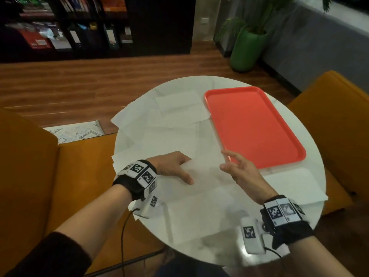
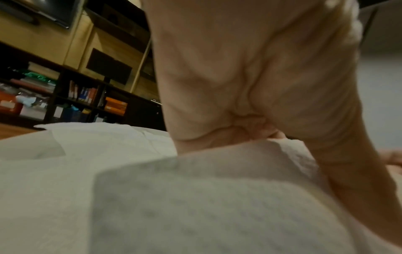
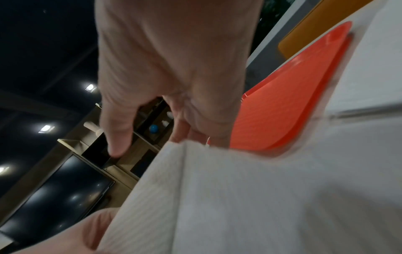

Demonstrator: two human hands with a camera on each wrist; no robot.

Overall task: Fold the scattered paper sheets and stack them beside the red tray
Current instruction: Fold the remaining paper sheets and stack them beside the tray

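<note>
Several white paper sheets lie scattered over the round white table point(image 1: 219, 250). The red tray point(image 1: 253, 124) sits on its right half and also shows in the right wrist view point(image 3: 282, 103). Between my hands one sheet point(image 1: 205, 172) is raised off the table. My left hand point(image 1: 185, 169) grips its left edge, thumb on top and fingers under the paper point(image 2: 217, 206). My right hand point(image 1: 225, 160) is at the sheet's right edge beside the tray's near corner. Its fingers lie behind the lifted edge point(image 3: 239, 206), thumb held apart.
A folded sheet point(image 1: 293, 184) lies just in front of the tray, another point(image 1: 177, 100) at the table's far side. Orange seats point(image 1: 26, 176) point(image 1: 335, 116) flank the table. A green plant pot point(image 1: 247, 48) and a dark bookshelf point(image 1: 79, 27) stand beyond.
</note>
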